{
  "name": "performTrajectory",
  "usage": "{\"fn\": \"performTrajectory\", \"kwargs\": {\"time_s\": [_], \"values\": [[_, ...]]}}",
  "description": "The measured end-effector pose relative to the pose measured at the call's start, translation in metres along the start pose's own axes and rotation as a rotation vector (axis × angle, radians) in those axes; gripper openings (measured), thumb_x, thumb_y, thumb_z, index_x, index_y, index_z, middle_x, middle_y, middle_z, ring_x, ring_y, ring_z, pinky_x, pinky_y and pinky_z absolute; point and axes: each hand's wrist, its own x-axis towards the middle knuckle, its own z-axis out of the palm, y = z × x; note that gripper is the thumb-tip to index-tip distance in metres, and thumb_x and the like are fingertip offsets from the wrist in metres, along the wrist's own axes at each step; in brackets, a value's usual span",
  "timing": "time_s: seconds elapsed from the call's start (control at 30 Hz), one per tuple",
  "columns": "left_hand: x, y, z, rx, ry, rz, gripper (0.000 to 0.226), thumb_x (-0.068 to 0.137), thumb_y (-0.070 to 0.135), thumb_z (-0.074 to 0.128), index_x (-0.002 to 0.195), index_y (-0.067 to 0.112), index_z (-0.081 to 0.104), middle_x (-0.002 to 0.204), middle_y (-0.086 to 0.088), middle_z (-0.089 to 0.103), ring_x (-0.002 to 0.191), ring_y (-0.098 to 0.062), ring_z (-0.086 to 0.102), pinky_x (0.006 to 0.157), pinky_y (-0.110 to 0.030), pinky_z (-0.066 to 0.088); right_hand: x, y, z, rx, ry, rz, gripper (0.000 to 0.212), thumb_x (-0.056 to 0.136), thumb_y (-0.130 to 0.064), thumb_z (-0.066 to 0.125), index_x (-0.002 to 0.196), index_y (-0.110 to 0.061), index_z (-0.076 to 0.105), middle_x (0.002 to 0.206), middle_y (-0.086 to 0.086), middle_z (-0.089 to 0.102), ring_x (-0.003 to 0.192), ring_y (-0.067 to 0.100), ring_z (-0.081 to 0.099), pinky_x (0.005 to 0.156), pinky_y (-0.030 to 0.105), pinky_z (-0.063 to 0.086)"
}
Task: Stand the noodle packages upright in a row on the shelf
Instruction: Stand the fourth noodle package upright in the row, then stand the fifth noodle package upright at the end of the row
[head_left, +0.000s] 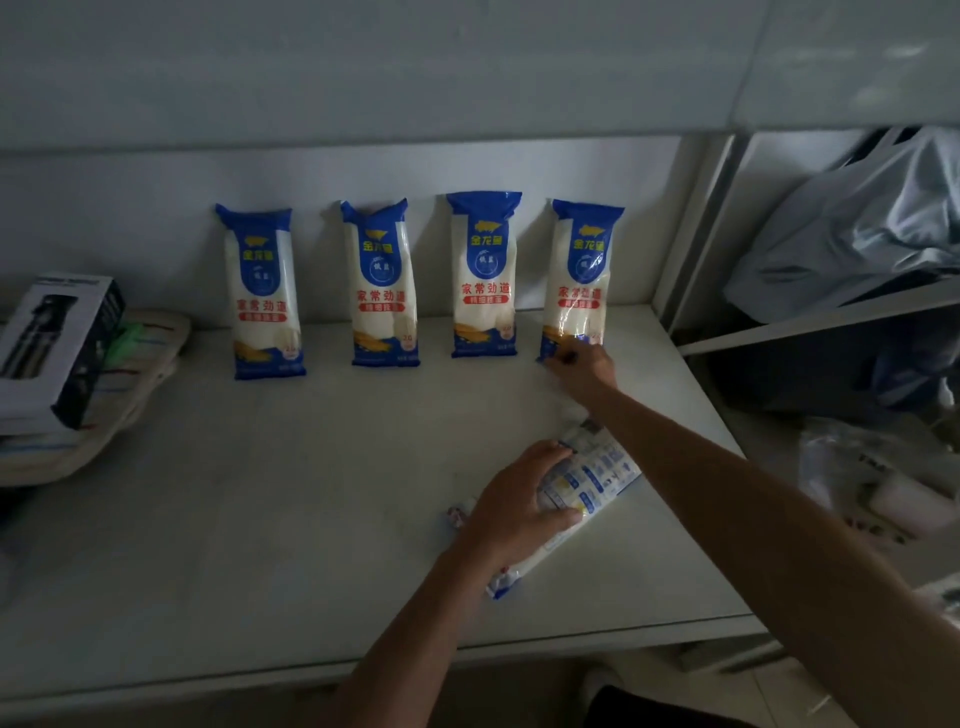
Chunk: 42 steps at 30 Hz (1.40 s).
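A pale, dimly lit shelf board (260, 493) carries 4 blue-and-white plastic noodle packages standing upright in a row along its back edge, leaning on the white back wall (130, 208). From the left: the first noodle package (265, 296), the second noodle package (383, 286), the third noodle package (484, 278) and the fourth noodle package (579, 283), each set apart from its neighbour by a gap. The fourth stands nearest the back right corner of the board and tilts slightly.

The right hand (584, 371) reaches across to the base of the fourth package, fingers touching its bottom edge; whether they are closed around it cannot be told. The left hand (519, 501) lies over a fifth noodle package (587, 483) that rests flat near the front right of the board, printed back upward, angled toward the back right corner. The fingers curl over its middle, clamped on it.

At the left edge of the board, a white-and-black cardboard box (52, 348) sits on a stack of pale flat cloth items (130, 395). Above, the underside of another pale shelf (363, 67) spans the view. To the right, past a white upright post (696, 228), a neighbouring rack holds a crumpled grey plastic bag (857, 228), with more clutter in shadow beneath it.
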Motion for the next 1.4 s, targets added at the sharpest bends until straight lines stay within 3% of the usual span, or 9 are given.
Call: {"fn": "performTrajectory", "kwargs": {"time_s": [0.1,0.37,0.6,0.73,0.87,1.0,1.13,1.27,1.4], "values": [[0.000,-0.002,0.000,0.050,0.012,0.020,0.076,0.078,0.019,0.082,0.147,0.018,0.051,0.149,0.016,0.044,0.119,0.028,0.038,0.095,0.009,0.029,0.009,0.001,-0.004,-0.117,-0.037,-0.012,0.031,0.096,-0.018,0.055,0.122,-0.012,0.068,0.137,0.019,0.052,0.123,0.036,0.054,0.104,0.038,0.047],[-0.001,0.006,-0.001,0.276,-0.006,0.065,0.096,0.069,0.041,0.085,0.152,0.019,0.043,0.159,0.003,0.036,0.142,-0.012,0.044,0.118,-0.030,0.036,0.017,0.008,-0.016,-0.136,-0.084,0.040,0.035,0.093,-0.013,0.059,0.126,-0.009,0.066,0.141,0.017,0.049,0.126,0.035,0.053,0.108,0.041,0.046],[0.001,0.021,0.010,0.744,0.105,-0.130,0.085,0.070,0.052,0.074,0.141,0.021,0.039,0.130,-0.007,0.053,0.118,-0.029,0.055,0.097,-0.042,0.047,-0.028,0.015,-0.025,0.115,-0.063,0.144,0.024,0.093,-0.014,0.061,0.114,-0.020,0.071,0.114,0.004,0.068,0.082,0.016,0.064,0.064,0.024,0.054],[0.008,0.025,-0.009,0.416,0.133,-0.153,0.059,0.071,0.041,0.076,0.125,0.022,0.061,0.117,-0.006,0.071,0.108,-0.028,0.068,0.086,-0.036,0.056,-0.056,0.028,-0.047,0.439,0.080,0.370,0.022,0.094,-0.022,0.059,0.108,-0.011,0.073,0.104,0.009,0.070,0.095,0.023,0.065,0.067,0.029,0.051],[0.007,0.022,-0.034,0.026,0.187,-0.283,0.050,0.069,0.040,0.075,0.118,0.028,0.072,0.105,-0.002,0.077,0.095,-0.021,0.073,0.082,-0.030,0.058,-0.096,0.034,-0.060,0.732,0.173,0.489,0.015,0.093,-0.007,0.055,0.095,-0.005,0.070,0.089,0.016,0.067,0.077,0.023,0.061,0.066,0.030,0.047],[0.013,0.021,-0.048,-0.420,0.242,-0.473,0.036,0.079,0.025,0.075,0.115,0.019,0.076,0.091,-0.002,0.079,0.082,-0.021,0.075,0.072,-0.029,0.059,-0.142,0.017,-0.040,0.728,-0.204,0.452,0.021,0.095,-0.016,0.061,0.102,0.002,0.069,0.089,0.019,0.065,0.072,0.024,0.060,0.072,0.031,0.051],[0.008,0.020,-0.048,-0.801,0.110,-0.503,0.034,0.089,0.031,0.064,0.120,0.020,0.069,0.112,-0.017,0.075,0.109,-0.040,0.069,0.091,-0.051,0.056,-0.160,-0.006,-0.034,0.786,-0.536,0.418,0.037,0.098,-0.041,0.058,0.117,-0.009,0.065,0.103,0.009,0.069,0.094,0.024,0.068,0.088,0.040,0.059],[0.012,0.028,-0.055,-0.692,0.016,-0.423,0.066,0.078,0.061,0.070,0.133,0.026,0.063,0.120,-0.011,0.074,0.114,-0.034,0.068,0.100,-0.055,0.054,-0.159,-0.012,-0.032,0.774,-0.413,0.330,0.044,0.092,-0.038,0.068,0.126,-0.011,0.058,0.113,0.011,0.071,0.095,0.026,0.071,0.083,0.044,0.061],[0.015,0.036,-0.053,-0.567,0.198,-0.466,0.070,0.060,0.055,0.088,0.118,0.020,0.069,0.106,-0.006,0.079,0.097,-0.029,0.076,0.090,-0.054,0.060,-0.151,-0.011,-0.032,0.638,-0.242,0.234,0.051,0.080,-0.033,0.082,0.121,-0.016,0.056,0.108,0.014,0.074,0.088,0.021,0.075,0.071,0.035,0.062]]}}
